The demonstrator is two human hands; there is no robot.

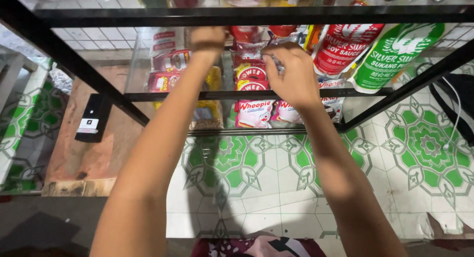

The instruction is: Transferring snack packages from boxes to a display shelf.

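- My right hand (291, 72) pinches a clear snack packet (277, 64) mid-shelf.
- My left hand (207, 40) grips red packets (244, 42) near the glass shelf (143, 69) back edge.
- Pouches (345, 45) fill its right corner.

The light is even and soft — faint shadows of the arms fall on the tiled floor (296, 188). Glass shelves (148, 64) reflect slightly; the edges bend outward.
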